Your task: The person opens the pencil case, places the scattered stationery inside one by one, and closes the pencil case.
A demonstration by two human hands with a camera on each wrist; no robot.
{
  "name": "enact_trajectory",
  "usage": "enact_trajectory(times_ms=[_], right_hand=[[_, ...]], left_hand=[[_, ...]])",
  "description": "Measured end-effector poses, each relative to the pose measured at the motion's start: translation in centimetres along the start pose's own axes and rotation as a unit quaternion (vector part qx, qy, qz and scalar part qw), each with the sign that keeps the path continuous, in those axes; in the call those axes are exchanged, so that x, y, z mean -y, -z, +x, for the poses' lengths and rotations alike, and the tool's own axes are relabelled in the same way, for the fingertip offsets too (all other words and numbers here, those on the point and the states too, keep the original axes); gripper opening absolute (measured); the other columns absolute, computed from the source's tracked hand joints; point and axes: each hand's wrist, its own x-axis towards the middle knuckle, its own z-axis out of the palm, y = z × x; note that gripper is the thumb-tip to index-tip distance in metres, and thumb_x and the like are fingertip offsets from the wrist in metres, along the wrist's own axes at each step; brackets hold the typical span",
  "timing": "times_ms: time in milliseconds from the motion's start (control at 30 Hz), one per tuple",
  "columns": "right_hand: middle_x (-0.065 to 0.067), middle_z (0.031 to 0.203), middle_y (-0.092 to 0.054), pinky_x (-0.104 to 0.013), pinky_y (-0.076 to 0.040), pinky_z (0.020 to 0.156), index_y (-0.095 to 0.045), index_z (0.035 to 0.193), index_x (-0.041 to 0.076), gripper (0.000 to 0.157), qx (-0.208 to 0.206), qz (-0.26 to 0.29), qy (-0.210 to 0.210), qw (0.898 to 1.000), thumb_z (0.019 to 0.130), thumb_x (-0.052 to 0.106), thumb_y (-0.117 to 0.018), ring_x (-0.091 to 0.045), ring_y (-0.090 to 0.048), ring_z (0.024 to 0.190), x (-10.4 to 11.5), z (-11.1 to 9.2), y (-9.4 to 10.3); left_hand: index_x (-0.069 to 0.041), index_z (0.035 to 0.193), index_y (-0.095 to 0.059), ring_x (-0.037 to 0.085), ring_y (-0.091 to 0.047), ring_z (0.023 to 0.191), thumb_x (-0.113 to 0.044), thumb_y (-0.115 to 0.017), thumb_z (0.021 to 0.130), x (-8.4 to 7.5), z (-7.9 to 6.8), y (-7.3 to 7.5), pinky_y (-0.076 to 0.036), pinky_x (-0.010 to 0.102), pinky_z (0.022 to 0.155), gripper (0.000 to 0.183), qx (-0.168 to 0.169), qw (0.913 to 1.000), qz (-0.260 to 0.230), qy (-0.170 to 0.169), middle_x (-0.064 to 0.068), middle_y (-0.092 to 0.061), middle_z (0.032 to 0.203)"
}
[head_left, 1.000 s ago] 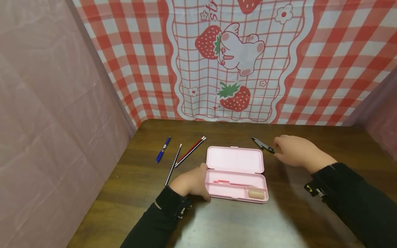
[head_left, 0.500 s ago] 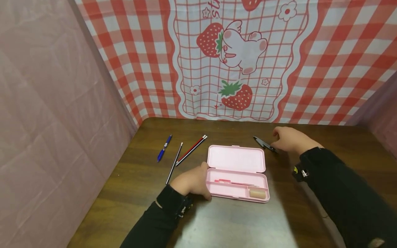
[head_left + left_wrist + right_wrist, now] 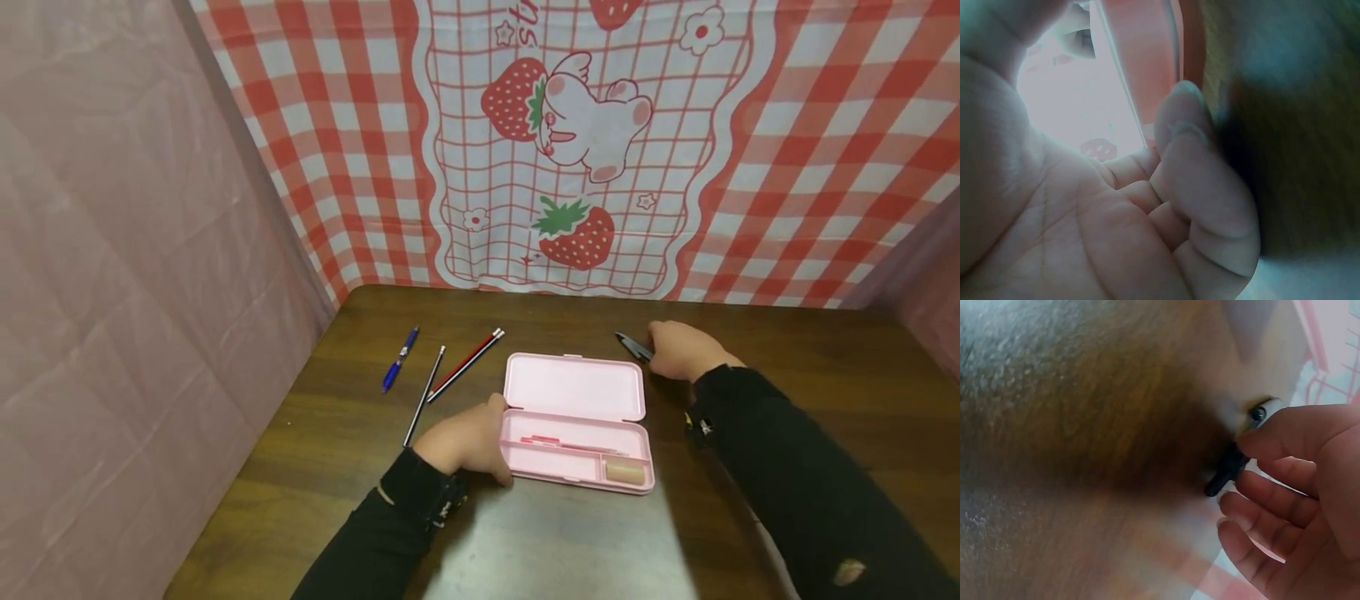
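An open pink pencil case [image 3: 574,387] lies in the middle of the table in the head view. My left hand [image 3: 468,437] grips its left end, thumb at the far side and fingers at the near side. In the left wrist view, curled fingers [image 3: 1210,187] touch the case's pink wall [image 3: 1144,56]. Right of the case, my right hand [image 3: 684,350] pinches a grey drawing compass [image 3: 632,345] by its hinge end. The right wrist view shows the compass's black handle [image 3: 1225,472] jutting out below the thumb. Inside the case lie a slim red pen-like item [image 3: 542,440] and a tan block [image 3: 624,472].
Left of the case lie a blue pen [image 3: 401,360], a dark striped pencil [image 3: 424,396], a red pencil [image 3: 467,360] and another dark pencil [image 3: 468,367]. A checkered cloth [image 3: 360,150] hangs behind the wooden table [image 3: 315,467].
My right hand has moved left onto the hinge end of the compass and now pinches it. My left hand stays at the pencil case. The head view has shifted slightly.
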Motion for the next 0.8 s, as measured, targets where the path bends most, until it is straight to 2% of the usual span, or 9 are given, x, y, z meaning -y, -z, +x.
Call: enact_trajectory(times_ms=[200,433,800], right_hand=[[-0.012,0.083,-0.061,-0.046,-0.046,0.071,-0.058,0.095,-0.001,0.017,-0.006,-0.018,-0.008,1.0,0.081,0.006,-0.062,-0.026,-0.053,0.071,0.1,0.8,-0.9],[-0.022,0.099,-0.063,-0.053,-0.048,0.079,-0.055,0.113,-0.01,0.036,0.008,-0.044,-0.022,0.999,0.085,0.012,-0.062,-0.031,-0.057,0.082,1.0,0.7,-0.8],[-0.015,0.086,-0.06,-0.047,-0.047,0.07,-0.054,0.099,-0.006,0.022,0.036,-0.049,-0.025,0.998,0.083,0.008,-0.061,-0.027,-0.053,0.073,1.0,-0.2,-0.3]], left_hand=[[-0.005,0.122,-0.041,0.016,-0.054,0.083,-0.028,-0.094,0.049,0.0,0.1,0.0,-0.047,0.031,0.074,0.093,0.006,1.0,-0.005,0.005,0.003,-0.053,0.099],[-0.006,0.122,-0.041,0.016,-0.054,0.082,-0.029,-0.095,0.05,-0.2,-0.1,0.1,-0.047,0.031,0.074,0.093,0.006,0.9999,-0.004,0.008,0.003,-0.053,0.099],[-0.005,0.123,-0.04,0.016,-0.053,0.084,-0.028,-0.094,0.05,-0.1,0.1,0.1,-0.047,0.031,0.075,0.094,0.008,1.0,-0.002,0.005,0.003,-0.053,0.1]])
